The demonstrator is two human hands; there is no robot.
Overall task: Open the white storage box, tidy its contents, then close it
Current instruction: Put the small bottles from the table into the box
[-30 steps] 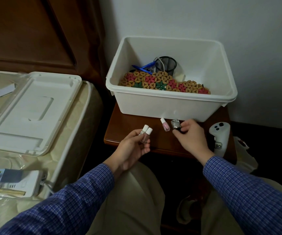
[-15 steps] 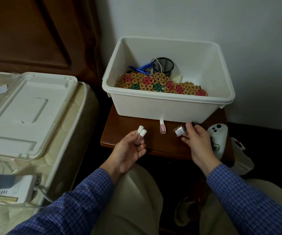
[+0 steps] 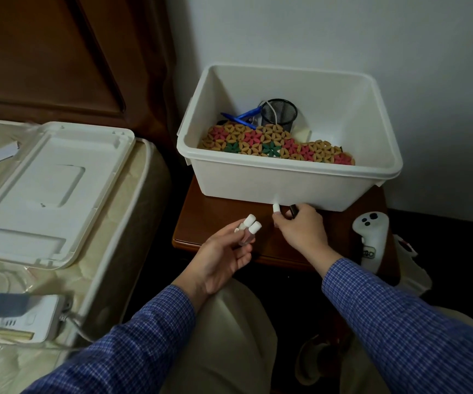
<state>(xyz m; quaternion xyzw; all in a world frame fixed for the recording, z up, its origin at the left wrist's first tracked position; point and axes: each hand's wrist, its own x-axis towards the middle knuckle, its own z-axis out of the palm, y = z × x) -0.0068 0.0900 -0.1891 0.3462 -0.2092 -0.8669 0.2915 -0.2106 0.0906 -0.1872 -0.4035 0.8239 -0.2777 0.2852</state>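
The left hand point(image 3: 223, 251) grips two white-capped bottles point(image 3: 248, 228); the right hand point(image 3: 300, 228) pinches a third bottle point(image 3: 276, 208) and a dark-capped one point(image 3: 293, 211) — a crowded grasp. One could slip onto the counter point(image 3: 201, 223).

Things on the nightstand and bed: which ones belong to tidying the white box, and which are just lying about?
Part of the job:
- white storage box, open
- its lid, on the bed
- two small bottles gripped by the left hand
- small bottle at the right hand
- flower-patterned mat, mesh cup

Lying about:
- white controller
- power strip
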